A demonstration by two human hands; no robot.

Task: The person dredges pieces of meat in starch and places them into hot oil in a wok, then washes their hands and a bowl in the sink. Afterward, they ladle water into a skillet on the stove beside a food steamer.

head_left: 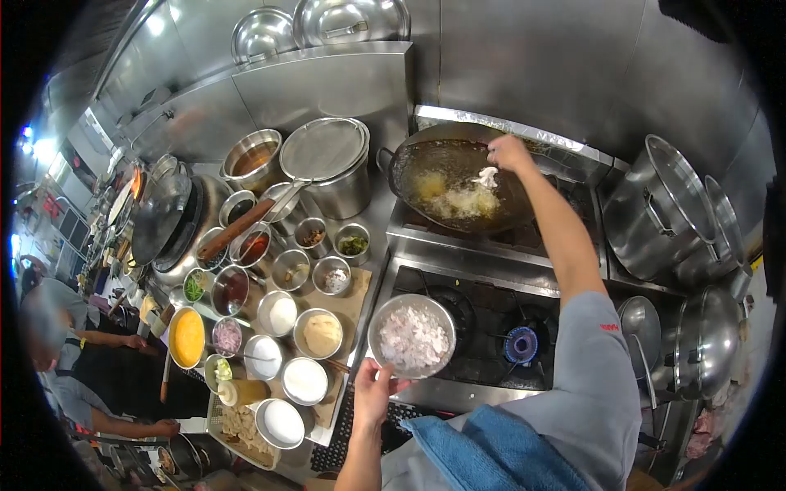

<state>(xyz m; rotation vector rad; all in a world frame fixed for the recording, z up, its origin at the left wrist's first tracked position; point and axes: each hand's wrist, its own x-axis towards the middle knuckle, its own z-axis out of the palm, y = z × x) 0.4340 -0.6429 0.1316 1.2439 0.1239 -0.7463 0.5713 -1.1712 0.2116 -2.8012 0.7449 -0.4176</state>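
Note:
My left hand [376, 393] grips the rim of a steel bowl [373, 329], fingers and thumb closed on its near left edge. Inside the bowl lie pale pieces of food coated in white powder [413, 337]. Over the wok [399, 185] at the back of the stove, my right hand [509, 153] is closed in a pinch. A white-coated piece of food [487, 177] hangs just below its fingertips. Below it, several pieces bubble in hot oil [463, 201]. The exact contact between fingertips and piece is hard to make out.
A lit burner [521, 345] shows blue flame beside the bowl. To the left stand many steel containers, a lidded pot [340, 188] and a wooden-handled strainer [237, 231]. Large steel pots [655, 209] stand at right. Another person [82, 352] works at far left.

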